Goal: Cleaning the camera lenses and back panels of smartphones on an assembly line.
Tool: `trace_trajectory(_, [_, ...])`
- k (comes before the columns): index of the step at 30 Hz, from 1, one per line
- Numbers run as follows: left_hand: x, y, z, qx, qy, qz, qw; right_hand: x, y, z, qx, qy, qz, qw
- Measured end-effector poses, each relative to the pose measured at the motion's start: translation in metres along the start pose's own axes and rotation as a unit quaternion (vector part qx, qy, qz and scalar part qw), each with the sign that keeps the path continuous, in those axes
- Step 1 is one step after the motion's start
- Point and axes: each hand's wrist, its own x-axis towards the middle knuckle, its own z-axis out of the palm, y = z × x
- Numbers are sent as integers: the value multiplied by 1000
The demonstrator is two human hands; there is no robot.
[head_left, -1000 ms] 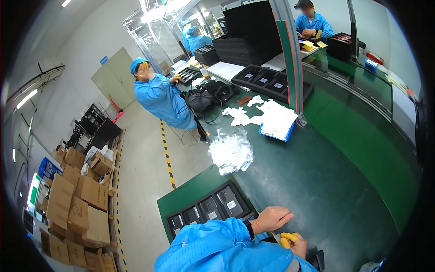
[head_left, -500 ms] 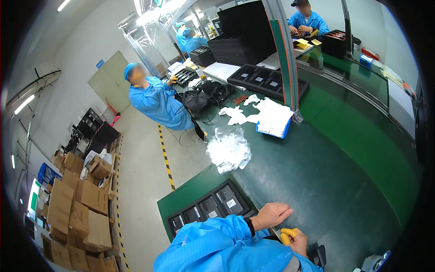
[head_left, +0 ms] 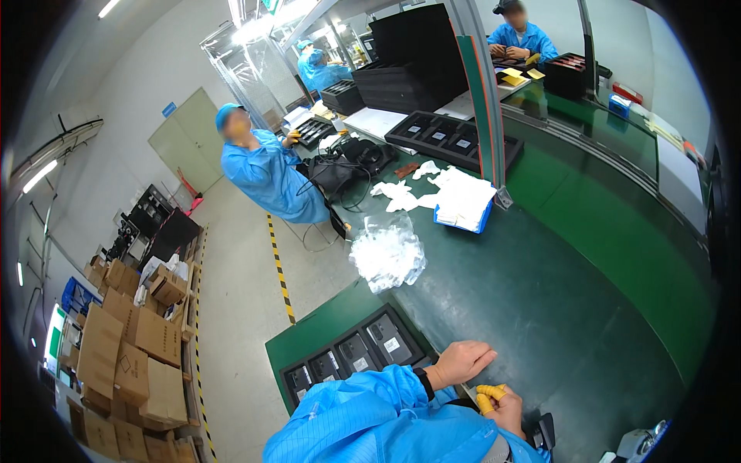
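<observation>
My left hand [head_left: 461,363], with a black band at the wrist, lies at the near edge of the dark green table [head_left: 532,309]. Its fingers are stretched out to the right and lie side by side, with nothing visible in them. Just below it is my right hand [head_left: 502,409], with yellow finger covers on two digits. Those fingers are curled in, and whatever they may hold is hidden. To the left of my hands, a black compartment tray [head_left: 351,351] holds several flat dark devices with white labels; my blue sleeve [head_left: 370,413] covers part of its near side.
A heap of clear plastic bags [head_left: 387,255] lies ahead, then white cloths [head_left: 463,197] on a blue box. Beyond are another black tray [head_left: 448,139] and a metal post [head_left: 486,116]. A co-worker [head_left: 266,170] sits far left. Cartons [head_left: 131,347] are stacked on the floor.
The whole view has shifted slightly. The co-worker at the far left has raised and turned their head. My hands keep nearly the same pose and place.
</observation>
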Motion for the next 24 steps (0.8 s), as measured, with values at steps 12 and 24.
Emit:
trace_trajectory(12, [-1,-2,3,9,-3,2,1000,-1,-1,-2,2,-3,-3,1000])
trace_trajectory(24, [1,0,1,13,0,1,1000,1,-1,-3,-13,-2,-23,1000])
